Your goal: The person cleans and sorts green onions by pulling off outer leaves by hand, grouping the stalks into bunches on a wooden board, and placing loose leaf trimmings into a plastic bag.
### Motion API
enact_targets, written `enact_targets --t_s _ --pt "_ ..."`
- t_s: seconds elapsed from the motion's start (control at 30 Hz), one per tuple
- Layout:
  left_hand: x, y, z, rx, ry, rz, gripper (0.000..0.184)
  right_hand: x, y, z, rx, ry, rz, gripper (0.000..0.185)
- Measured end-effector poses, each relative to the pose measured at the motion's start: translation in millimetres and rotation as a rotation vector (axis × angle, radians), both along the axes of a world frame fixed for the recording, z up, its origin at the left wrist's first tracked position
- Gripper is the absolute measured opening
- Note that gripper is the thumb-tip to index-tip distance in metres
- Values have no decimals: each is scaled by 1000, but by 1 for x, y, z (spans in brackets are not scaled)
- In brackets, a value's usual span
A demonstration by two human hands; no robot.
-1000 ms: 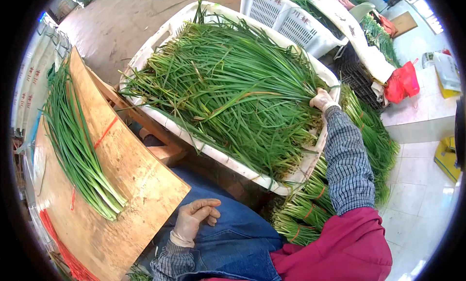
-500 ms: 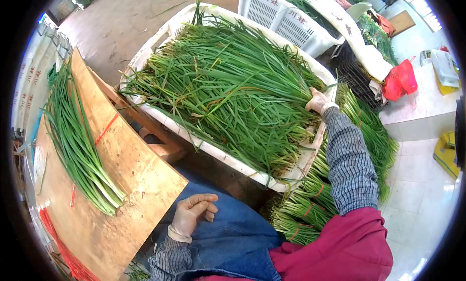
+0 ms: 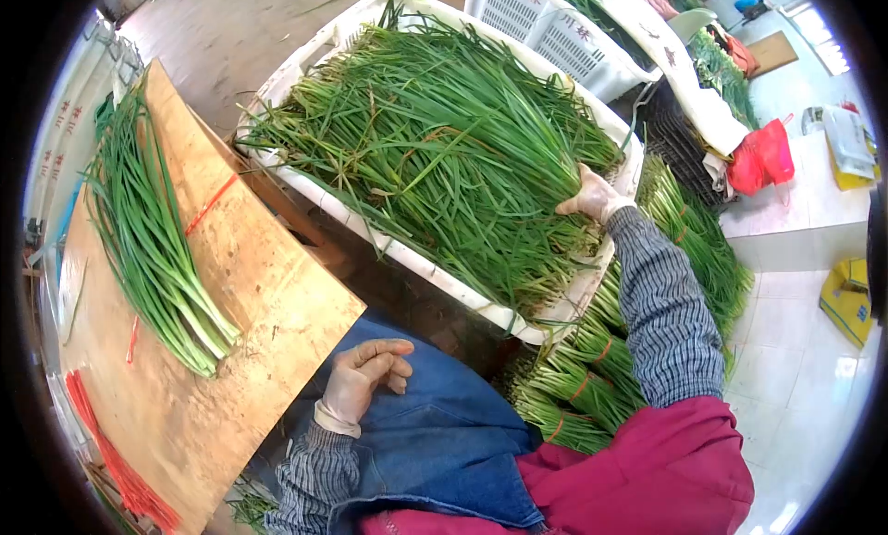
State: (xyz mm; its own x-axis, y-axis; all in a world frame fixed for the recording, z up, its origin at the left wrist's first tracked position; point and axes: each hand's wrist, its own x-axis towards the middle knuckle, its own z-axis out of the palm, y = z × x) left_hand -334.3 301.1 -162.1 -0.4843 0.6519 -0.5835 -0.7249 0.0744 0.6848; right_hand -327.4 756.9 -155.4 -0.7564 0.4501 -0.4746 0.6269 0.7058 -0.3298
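Observation:
My gloved right hand [image 3: 597, 195] is closed around the pale stem ends of a handful of garlic chives [image 3: 541, 151], on top of the heap in a white plastic tub [image 3: 444, 274]. The long green leaves fan out to the upper left, still resting on the pile. Over my blue apron, my gloved left hand [image 3: 365, 378] hangs with its fingers curled together and nothing visible in them. To its left, a bunch of chives [image 3: 153, 230] lies across a wooden board [image 3: 268, 313], on top of a red tie [image 3: 211, 205].
More red ties [image 3: 111, 456] lie along the board's near left edge. Tied chive bundles [image 3: 592, 387] are stacked right of the tub. Behind it stands a white slatted crate [image 3: 546, 31]. A red plastic bag [image 3: 761, 158] and a yellow package [image 3: 846, 299] are at the right.
My right hand has shifted slightly left and down, with its fingers farther round the chive stems. The left hand keeps its curled pose. The view has tilted a little.

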Motion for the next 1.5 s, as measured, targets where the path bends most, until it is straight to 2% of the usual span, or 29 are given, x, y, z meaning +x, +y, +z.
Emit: enact_targets --t_s 0.13,0.23,0.33,0.37,0.47,0.5,0.6,0.63,0.67,0.7,0.77,0.8,0.83,0.87,0.97,1.03,1.07,1.1,1.2,1.23,1.27,1.33,1.37,1.47,1.5 --pt "0 -1 -1 5 -12 -5 22 16 1 -5 -54 178 18 100" --pt "1 -4 -2 22 6 4 22 18 -11 -7 226 31 60 102" --pt "3 -6 -1 28 7 19 22 12 -23 -14 385 -51 -23 102" --pt "3 -7 0 25 6 21 22 13 -27 -13 396 -51 -14 92" --pt "2 -7 0 36 9 23 22 15 -22 -19 336 -18 -36 90" --pt "3 -6 0 46 8 24 22 16 -26 -21 375 47 -42 83" --pt "5 -5 3 6 36 8 22 -1 -18 -19 495 0 -46 65" --pt "6 -6 6 -4 45 -3 22 -5 -11 -13 519 28 16 52" --pt "6 -6 10 -16 52 -18 22 -11 14 -29 604 -32 107 49" --pt "5 -5 13 -27 61 -36 22 -19 34 -27 733 -168 339 50" --pt "3 -1 18 -60 58 -62 22 -28 9 24 645 -212 344 44" --pt "3 2 19 -73 55 -76 22 -33 -30 77 432 -118 116 39" --pt "2 6 19 -90 77 -107 22 -31 -18 73 461 19 137 40" --pt "-1 10 20 -91 92 -131 22 -33 -5 75 221 55 108 40" --pt "-9 25 28 -71 113 -185 25 -24 -28 87 -257 197 38 28" --pt "-16 42 32 -9 93 -202 27 -14 -57 81 -661 190 -176 20" --pt "-18 52 34 21 82 -210 29 -11 -91 105 -693 26 -203 40" --pt "-20 64 37 27 80 -228 33 -3 -104 103 -672 -35 -236 39" --pt "-27 98 27 4 34 -271 56 25 -153 72 -1013 153 -409 40" --pt "-28 106 22 34 87 -238 62 33 -158 54 -1043 155 -407 37" --pt "-28 113 17 65 138 -205 68 36 -188 77 -1113 190 -502 34" --pt "-27 120 4 144 83 -125 74 46 -196 54 -1162 206 -545 34" --pt "-27 121 -2 184 54 -87 77 51 -198 51 -1255 247 -561 41" --pt "-35 109 -11 241 -119 -117 75 59 -186 49 -1594 327 -708 46" --pt "-35 109 -18 191 -224 -8 61 67 -166 27 -1749 243 -736 50"
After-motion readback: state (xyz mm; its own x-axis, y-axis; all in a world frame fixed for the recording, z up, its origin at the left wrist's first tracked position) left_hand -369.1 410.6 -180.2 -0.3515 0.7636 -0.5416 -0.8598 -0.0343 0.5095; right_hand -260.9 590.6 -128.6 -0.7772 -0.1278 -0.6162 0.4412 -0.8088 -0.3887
